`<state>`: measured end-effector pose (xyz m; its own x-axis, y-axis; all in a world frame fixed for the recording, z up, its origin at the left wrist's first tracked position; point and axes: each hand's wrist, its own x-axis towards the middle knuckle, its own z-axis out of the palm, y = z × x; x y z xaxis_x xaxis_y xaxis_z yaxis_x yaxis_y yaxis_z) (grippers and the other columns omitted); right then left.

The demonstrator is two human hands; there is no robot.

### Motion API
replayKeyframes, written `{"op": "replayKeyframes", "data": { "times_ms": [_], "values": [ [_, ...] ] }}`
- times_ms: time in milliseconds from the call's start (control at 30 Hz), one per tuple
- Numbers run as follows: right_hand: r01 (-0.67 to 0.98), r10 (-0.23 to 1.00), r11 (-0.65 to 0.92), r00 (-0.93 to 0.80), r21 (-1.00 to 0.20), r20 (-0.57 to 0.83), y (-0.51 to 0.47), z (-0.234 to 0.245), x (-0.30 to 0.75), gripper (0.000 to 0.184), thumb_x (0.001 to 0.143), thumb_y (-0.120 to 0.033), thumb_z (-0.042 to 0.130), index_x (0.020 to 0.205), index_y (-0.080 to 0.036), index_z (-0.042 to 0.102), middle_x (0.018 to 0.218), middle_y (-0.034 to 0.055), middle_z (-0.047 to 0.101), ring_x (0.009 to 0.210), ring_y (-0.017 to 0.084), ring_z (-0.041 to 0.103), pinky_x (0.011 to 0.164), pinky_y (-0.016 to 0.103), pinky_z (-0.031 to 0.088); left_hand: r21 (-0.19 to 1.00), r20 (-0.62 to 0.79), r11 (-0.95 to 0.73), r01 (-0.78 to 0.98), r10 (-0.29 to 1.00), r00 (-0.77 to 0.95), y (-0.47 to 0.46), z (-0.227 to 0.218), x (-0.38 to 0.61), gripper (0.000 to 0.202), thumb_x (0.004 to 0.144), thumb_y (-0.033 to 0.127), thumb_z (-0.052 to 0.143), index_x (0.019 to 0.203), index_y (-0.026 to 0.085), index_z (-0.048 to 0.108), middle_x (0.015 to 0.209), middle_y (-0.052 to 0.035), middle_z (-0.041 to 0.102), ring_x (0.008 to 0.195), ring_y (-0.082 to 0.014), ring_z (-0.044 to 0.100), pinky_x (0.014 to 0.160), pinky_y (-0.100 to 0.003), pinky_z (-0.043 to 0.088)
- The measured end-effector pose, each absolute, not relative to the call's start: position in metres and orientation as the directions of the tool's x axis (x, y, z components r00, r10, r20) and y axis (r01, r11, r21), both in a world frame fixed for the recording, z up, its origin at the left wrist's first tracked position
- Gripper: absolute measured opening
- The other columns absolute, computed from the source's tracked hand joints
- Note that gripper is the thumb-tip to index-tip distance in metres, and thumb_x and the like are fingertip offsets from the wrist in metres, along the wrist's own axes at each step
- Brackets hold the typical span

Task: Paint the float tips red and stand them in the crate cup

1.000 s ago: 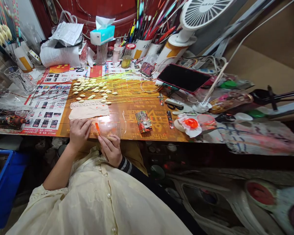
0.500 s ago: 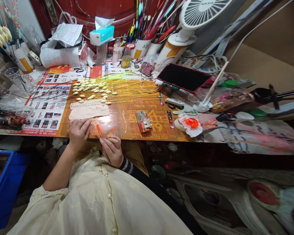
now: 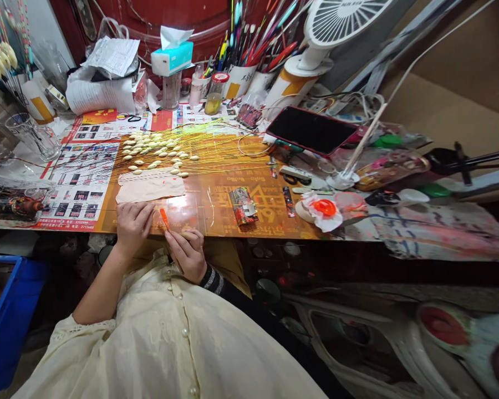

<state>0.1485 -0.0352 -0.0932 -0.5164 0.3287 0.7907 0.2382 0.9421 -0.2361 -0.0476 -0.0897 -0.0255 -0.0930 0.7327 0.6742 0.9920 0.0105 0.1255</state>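
My right hand (image 3: 187, 255) is closed around a paintbrush with an orange tip (image 3: 163, 217), which points up and to the left. Something pale and rounded shows by its fingers, too hidden to name for certain. Just left of the brush tip, my left hand (image 3: 133, 224) is closed with fingers and thumb pinched together at the table's front edge. Whatever it grips is too thin or hidden to make out. Beyond both hands lies a pale cloth (image 3: 149, 185) with small orange marks. Behind it several cream fishing floats (image 3: 158, 147) with long thin stems lie in a spread.
An open pot of orange paint (image 3: 324, 208) sits to the right. Nearer stands a paint-smeared block (image 3: 243, 206). A phone (image 3: 310, 130), a white fan (image 3: 343, 25), a glass mug (image 3: 35, 138), a lidded jar (image 3: 216, 94) and a tissue box (image 3: 172, 58) stand around the table.
The orange brush tip and my right hand have shifted slightly left and up. My left hand keeps nearly the same place and pinch.
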Motion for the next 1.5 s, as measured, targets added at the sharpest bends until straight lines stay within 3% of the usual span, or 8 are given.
{"op": "replayKeyframes", "data": {
  "times_ms": [600,800,1500],
  "values": [
    [0.143,0.295,0.956,-0.506,-0.258,0.811,-0.034,-0.095,0.154,0.049,0.095,-0.018,0.051,0.144,-0.024,0.049,0.121,0.0082,0.069,0.107,0.019,0.057,0.104,0.046,0.047,0.137,0.652,0.048,0.989,0.748,-0.127,-0.094,-0.024,-0.046,0.031,0.095,0.025,0.053,0.123,0.024,0.066,0.112,-0.0088,0.071,0.1,-0.0234,0.06,0.094,-0.043,0.04],
    [0.094,0.25,0.967,-0.507,-0.236,0.825,-0.036,-0.085,0.146,0.056,0.092,-0.012,0.052,0.147,-0.02,0.044,0.119,0.0085,0.069,0.105,0.02,0.056,0.102,0.044,0.047,0.142,0.644,0.058,0.988,0.753,-0.137,-0.096,-0.024,-0.045,0.033,0.094,0.022,0.053,0.125,0.023,0.064,0.113,-0.0091,0.071,0.101,-0.0238,0.06,0.095,-0.043,0.039],
    [0.171,0.282,0.959,-0.562,-0.224,0.778,-0.038,-0.095,0.138,0.052,0.096,-0.015,0.05,0.147,-0.021,0.044,0.124,0.009,0.068,0.109,0.019,0.054,0.105,0.042,0.041,0.099,0.685,0.032,0.995,0.722,-0.092,-0.095,-0.023,-0.045,0.033,0.093,0.021,0.056,0.124,0.02,0.065,0.112,-0.0081,0.072,0.099,-0.0225,0.06,0.094,-0.039,0.039]
  ]
}}
